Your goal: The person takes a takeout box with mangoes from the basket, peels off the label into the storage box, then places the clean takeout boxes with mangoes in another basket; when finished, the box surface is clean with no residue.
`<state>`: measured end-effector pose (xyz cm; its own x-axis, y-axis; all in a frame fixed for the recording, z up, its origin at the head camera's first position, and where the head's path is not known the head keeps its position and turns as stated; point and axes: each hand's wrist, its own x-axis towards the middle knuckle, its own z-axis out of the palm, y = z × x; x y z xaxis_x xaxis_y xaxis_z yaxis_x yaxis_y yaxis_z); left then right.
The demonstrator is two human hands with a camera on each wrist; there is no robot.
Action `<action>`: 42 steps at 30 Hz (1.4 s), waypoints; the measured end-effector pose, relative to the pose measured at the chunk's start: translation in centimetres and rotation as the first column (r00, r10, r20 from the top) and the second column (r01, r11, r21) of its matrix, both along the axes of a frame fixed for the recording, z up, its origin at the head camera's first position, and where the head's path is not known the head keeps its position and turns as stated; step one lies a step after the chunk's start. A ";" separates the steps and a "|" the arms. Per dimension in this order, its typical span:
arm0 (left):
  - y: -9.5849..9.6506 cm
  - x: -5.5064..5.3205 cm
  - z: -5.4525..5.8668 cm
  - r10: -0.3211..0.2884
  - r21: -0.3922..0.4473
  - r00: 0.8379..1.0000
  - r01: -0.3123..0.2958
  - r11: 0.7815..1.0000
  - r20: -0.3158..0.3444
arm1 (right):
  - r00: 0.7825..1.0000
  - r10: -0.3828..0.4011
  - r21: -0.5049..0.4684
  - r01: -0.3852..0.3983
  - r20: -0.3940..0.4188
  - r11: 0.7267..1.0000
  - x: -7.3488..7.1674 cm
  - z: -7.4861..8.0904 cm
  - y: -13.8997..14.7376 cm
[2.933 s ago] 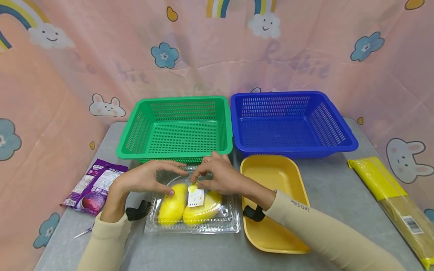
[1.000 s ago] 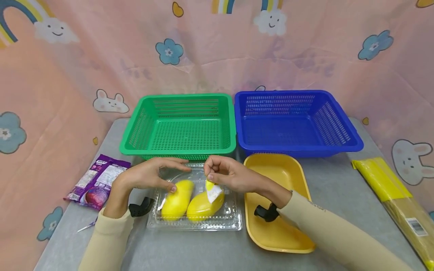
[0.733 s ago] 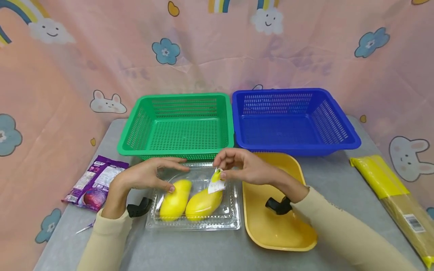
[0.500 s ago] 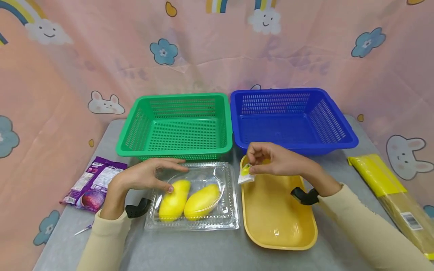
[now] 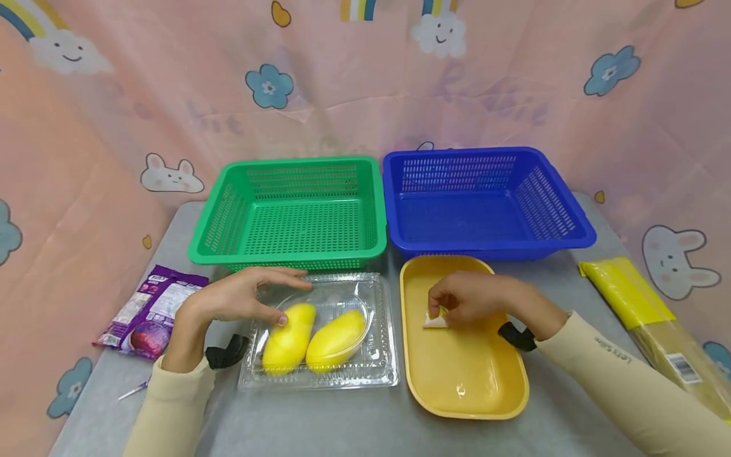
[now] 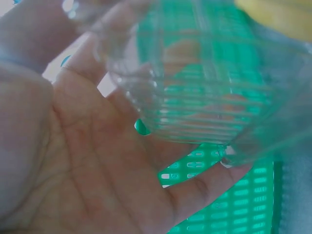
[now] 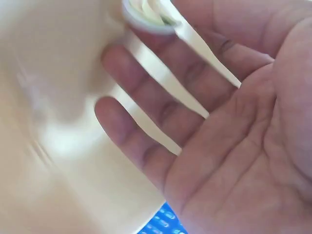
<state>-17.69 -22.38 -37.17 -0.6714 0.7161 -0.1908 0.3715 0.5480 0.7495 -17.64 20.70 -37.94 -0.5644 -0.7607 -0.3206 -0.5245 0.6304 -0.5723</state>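
A clear plastic clamshell box (image 5: 384, 330) holding two yellow mangoes (image 5: 335, 339) sits on the table. My left hand (image 5: 237, 297) steadies its far left corner, thumb on the lid and fingers along the back side. In the left wrist view, the fingers (image 6: 200, 187) show past the ribbed clear wall. My right hand (image 5: 471, 297) is low inside the yellow tray (image 5: 462, 393), pinching a small white-and-yellow label (image 5: 436, 321) between thumb and fingertips. The label's edge (image 7: 151, 19) shows at the top of the right wrist view, with the other fingers loosely extended.
Behind stand a green basket (image 5: 288, 260) and a blue basket (image 5: 491, 245). A purple snack bag (image 5: 151, 314) lies at left, with a thin pen-like item (image 5: 133, 390) near it. At right lies a long yellow-and-clear packet (image 5: 645, 311) with a barcode.
My right hand has peeled the label off the box lid, carried it right and lowered it into the yellow tray. My left hand has stayed at the box corner.
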 end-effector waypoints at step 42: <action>-0.1 -0.2 0.0 -0.007 0.014 1.000 0.007 1.000 0.019 | 0.993 -0.117 -0.273 0.114 0.008 0.955 -0.4 -0.1 1.2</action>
